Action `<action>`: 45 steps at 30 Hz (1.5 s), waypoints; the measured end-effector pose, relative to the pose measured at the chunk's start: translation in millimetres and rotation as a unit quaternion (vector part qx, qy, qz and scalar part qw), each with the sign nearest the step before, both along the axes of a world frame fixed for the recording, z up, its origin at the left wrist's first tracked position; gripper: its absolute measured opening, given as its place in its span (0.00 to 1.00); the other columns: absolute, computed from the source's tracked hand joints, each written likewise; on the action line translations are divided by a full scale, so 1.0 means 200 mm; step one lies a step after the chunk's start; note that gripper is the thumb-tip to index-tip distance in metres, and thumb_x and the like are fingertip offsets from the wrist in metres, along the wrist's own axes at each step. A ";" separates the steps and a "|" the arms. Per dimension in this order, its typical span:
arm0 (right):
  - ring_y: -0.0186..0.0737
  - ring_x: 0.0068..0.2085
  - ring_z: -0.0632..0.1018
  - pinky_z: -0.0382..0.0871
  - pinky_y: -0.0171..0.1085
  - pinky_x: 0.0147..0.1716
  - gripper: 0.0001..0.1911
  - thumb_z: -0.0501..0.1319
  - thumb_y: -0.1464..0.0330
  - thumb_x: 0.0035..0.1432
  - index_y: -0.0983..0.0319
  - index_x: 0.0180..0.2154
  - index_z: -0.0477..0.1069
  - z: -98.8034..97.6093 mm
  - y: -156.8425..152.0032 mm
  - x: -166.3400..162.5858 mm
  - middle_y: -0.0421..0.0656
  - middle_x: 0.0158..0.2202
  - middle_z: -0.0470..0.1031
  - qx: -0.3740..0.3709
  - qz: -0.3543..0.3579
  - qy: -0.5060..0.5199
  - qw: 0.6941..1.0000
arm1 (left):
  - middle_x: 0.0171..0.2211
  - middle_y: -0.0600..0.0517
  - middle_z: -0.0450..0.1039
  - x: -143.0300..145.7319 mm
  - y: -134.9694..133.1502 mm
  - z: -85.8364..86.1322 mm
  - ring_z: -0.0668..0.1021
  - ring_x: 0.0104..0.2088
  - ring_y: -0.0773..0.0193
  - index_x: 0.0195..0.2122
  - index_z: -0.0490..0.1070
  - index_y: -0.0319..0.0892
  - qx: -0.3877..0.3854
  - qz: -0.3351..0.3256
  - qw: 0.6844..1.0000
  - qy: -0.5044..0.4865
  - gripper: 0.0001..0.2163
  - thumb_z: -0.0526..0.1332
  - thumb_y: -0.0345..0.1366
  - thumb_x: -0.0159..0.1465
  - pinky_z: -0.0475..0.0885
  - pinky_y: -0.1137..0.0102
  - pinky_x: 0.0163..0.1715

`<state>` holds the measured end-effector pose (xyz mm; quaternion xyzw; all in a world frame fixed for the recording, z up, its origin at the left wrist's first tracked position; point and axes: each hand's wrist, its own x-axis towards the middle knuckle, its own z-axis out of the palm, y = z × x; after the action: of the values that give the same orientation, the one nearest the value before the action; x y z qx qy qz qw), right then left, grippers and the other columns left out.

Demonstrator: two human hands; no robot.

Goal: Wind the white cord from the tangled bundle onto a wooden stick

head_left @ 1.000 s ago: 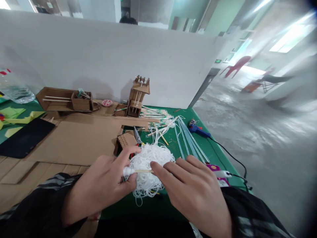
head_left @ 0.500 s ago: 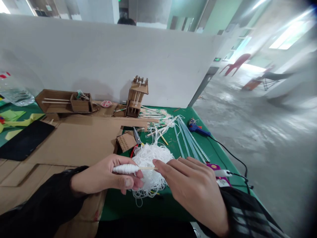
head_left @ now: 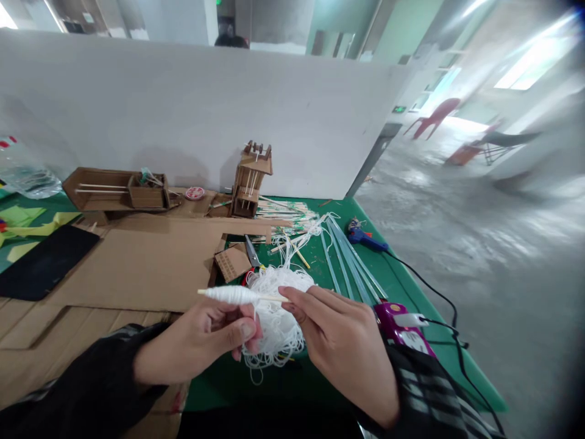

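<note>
A thin wooden stick wound with white string lies level in front of me. My right hand pinches its right end between thumb and fingers. My left hand is curled under the wound part, thumb and fingers pinched on strands of string below the stick. Behind both hands a loose tangle of white string rests on the green table.
Flat cardboard sheets cover the left. A cardboard tower model and a cardboard tray stand at the back by a white partition. Pliers, clear glue sticks, a blue glue gun and a purple tool lie right.
The stick with its wound string has risen and slid left. My left hand has dropped beneath it and shifted its grip to the string; my right hand keeps hold of the right end.
</note>
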<state>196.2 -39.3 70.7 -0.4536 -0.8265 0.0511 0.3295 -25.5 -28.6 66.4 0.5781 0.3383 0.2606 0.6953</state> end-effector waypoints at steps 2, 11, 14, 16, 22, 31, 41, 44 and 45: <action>0.36 0.30 0.75 0.62 0.34 0.30 0.11 0.56 0.71 0.66 0.60 0.47 0.74 -0.01 0.01 0.00 0.40 0.31 0.77 -0.004 0.001 -0.006 1.000 | 0.29 0.53 0.70 0.00 0.01 0.00 0.71 0.30 0.68 0.32 0.67 0.40 0.024 0.010 1.000 0.016 0.14 0.56 0.46 0.67 0.69 0.74 0.32; 0.37 0.27 0.72 0.57 0.35 0.26 0.07 0.51 0.72 0.67 0.61 0.39 0.67 0.00 0.03 0.00 0.40 0.28 0.74 -0.056 0.043 -0.023 0.997 | 0.47 0.47 0.66 0.02 0.02 -0.01 0.70 0.39 0.63 0.32 0.69 0.41 0.125 0.109 0.985 0.041 0.14 0.55 0.45 0.68 0.68 0.71 0.39; 0.39 0.33 0.72 0.60 0.36 0.30 0.09 0.50 0.73 0.67 0.61 0.38 0.67 0.00 0.04 -0.01 0.43 0.33 0.72 -0.054 0.043 -0.023 0.997 | 0.33 0.50 0.70 0.02 0.00 -0.06 0.71 0.28 0.67 0.32 0.68 0.40 0.063 0.095 0.993 0.041 0.16 0.54 0.47 0.68 0.68 0.72 0.28; 0.39 0.33 0.72 0.60 0.36 0.30 0.10 0.48 0.73 0.67 0.61 0.38 0.68 0.00 0.04 -0.01 0.43 0.34 0.71 -0.077 0.050 -0.022 0.996 | 0.21 0.58 0.61 0.03 -0.01 -0.11 0.62 0.18 0.72 0.34 0.67 0.41 0.006 0.098 0.995 0.026 0.16 0.53 0.49 0.68 0.59 0.75 0.18; 0.36 0.31 0.72 0.60 0.35 0.29 0.04 0.56 0.68 0.64 0.60 0.41 0.64 -0.01 0.05 -0.01 0.41 0.35 0.72 -0.147 0.070 0.025 0.986 | 0.31 0.54 0.65 0.06 -0.02 -0.14 0.66 0.27 0.69 0.34 0.69 0.41 0.095 0.157 0.983 0.016 0.13 0.55 0.45 0.68 0.63 0.74 0.26; 0.36 0.30 0.70 0.58 0.35 0.29 0.04 0.52 0.71 0.66 0.60 0.38 0.64 -0.02 0.06 -0.03 0.41 0.32 0.71 -0.121 0.069 0.059 0.988 | 0.35 0.51 0.67 0.06 -0.02 -0.13 0.70 0.27 0.67 0.35 0.66 0.42 0.140 0.166 0.976 0.020 0.11 0.50 0.41 0.70 0.67 0.71 0.28; 0.34 0.28 0.69 0.58 0.34 0.27 0.09 0.51 0.71 0.67 0.61 0.34 0.66 -0.03 0.06 -0.05 0.40 0.31 0.70 -0.131 0.094 0.083 0.983 | 0.27 0.55 0.63 0.08 -0.03 -0.18 0.63 0.25 0.70 0.34 0.67 0.42 0.048 0.203 0.977 -0.033 0.10 0.57 0.43 0.67 0.55 0.76 0.21; 0.35 0.31 0.71 0.60 0.34 0.29 0.06 0.52 0.70 0.66 0.61 0.38 0.67 -0.03 0.06 -0.06 0.41 0.32 0.71 -0.148 0.095 0.086 0.981 | 0.26 0.56 0.63 0.08 -0.04 -0.17 0.65 0.27 0.69 0.39 0.68 0.43 0.041 0.206 0.977 -0.042 0.09 0.57 0.43 0.68 0.55 0.76 0.20; 0.35 0.32 0.71 0.61 0.34 0.30 0.04 0.54 0.70 0.65 0.60 0.40 0.66 -0.03 0.06 -0.06 0.41 0.34 0.72 -0.159 0.091 0.088 0.979 | 0.25 0.56 0.62 0.08 -0.04 -0.17 0.66 0.27 0.68 0.39 0.68 0.43 0.041 0.209 0.976 -0.040 0.09 0.57 0.43 0.67 0.55 0.76 0.20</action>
<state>184.4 -27.9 65.2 -0.4165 -0.8136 0.2512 0.3185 -9.6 -36.4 32.3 0.5115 0.4131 0.4368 0.6139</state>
